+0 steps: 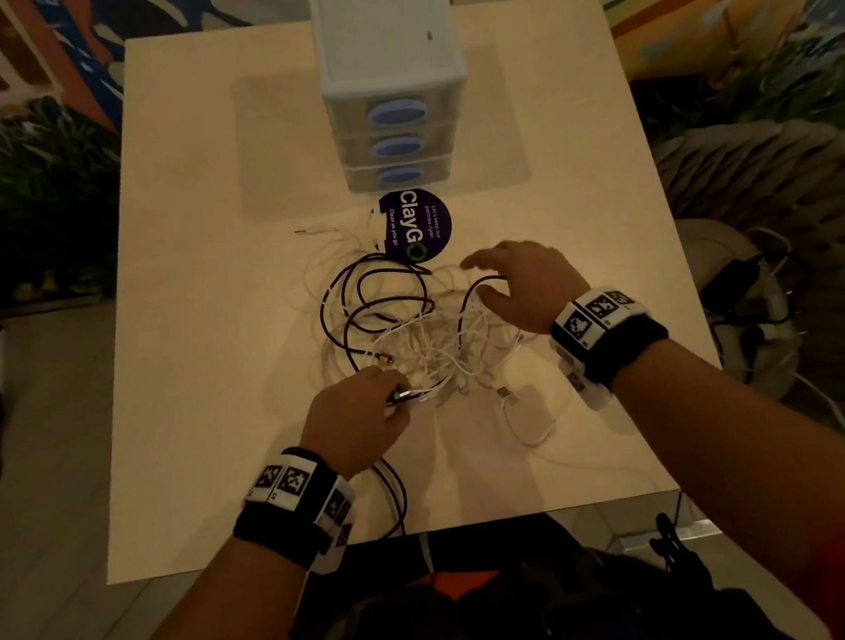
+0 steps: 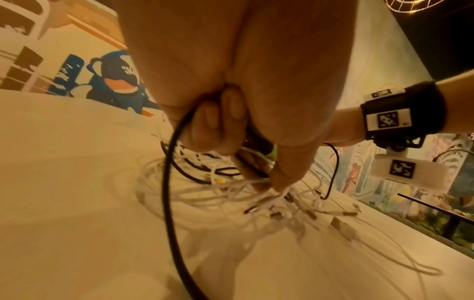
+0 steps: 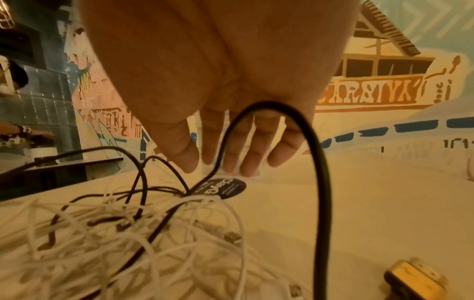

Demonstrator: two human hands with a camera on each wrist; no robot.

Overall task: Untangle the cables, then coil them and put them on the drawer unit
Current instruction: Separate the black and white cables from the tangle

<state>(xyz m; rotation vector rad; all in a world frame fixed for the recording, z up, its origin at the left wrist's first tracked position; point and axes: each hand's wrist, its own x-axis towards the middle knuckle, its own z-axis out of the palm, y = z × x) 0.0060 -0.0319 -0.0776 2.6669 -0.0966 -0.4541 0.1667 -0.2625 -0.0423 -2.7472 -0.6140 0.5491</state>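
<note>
A tangle of black cable (image 1: 356, 295) and thin white cables (image 1: 444, 348) lies mid-table, in front of the white drawer unit (image 1: 388, 65) with blue handles. My left hand (image 1: 391, 390) is at the near edge of the tangle and pinches a plug end of the black cable. In the left wrist view the left hand (image 2: 256, 172) has its fingers curled round the black cable (image 2: 166, 203). That cable trails back past my wrist and off the front edge. My right hand (image 1: 489, 282) is spread flat over the tangle's right side. In the right wrist view its fingers (image 3: 231, 160) are straight, and a black loop (image 3: 318, 162) arcs under the palm.
A round dark "ClayGo" sticker (image 1: 416, 225) lies on the pale table (image 1: 210, 391) between the drawers and the cables. A white USB plug (image 1: 504, 392) and its loop lie near the right wrist. Behind the table is a painted wall; to the right, floor cables.
</note>
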